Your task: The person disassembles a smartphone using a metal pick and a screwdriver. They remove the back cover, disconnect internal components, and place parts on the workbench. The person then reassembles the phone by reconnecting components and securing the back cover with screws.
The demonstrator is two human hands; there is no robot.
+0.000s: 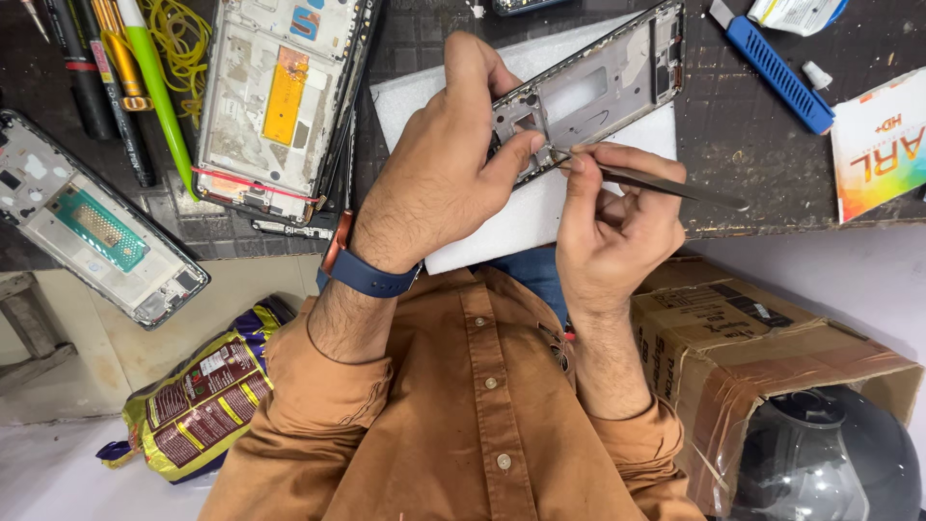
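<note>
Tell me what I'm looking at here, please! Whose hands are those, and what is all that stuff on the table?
This single picture comes from a camera worn on a person's head, looking down, so the hands are that person's own. The left hand wears a blue watch and steadies a grey phone frame, an empty phone shell. The right hand pinches thin metal tweezers, whose tip touches the frame. The frame rests on a white foam pad on a dark work mat. Further left lie two opened phones and some pens. A blue cutter knife lies at the right. Below the table stand a cardboard box and a snack bag.
</note>
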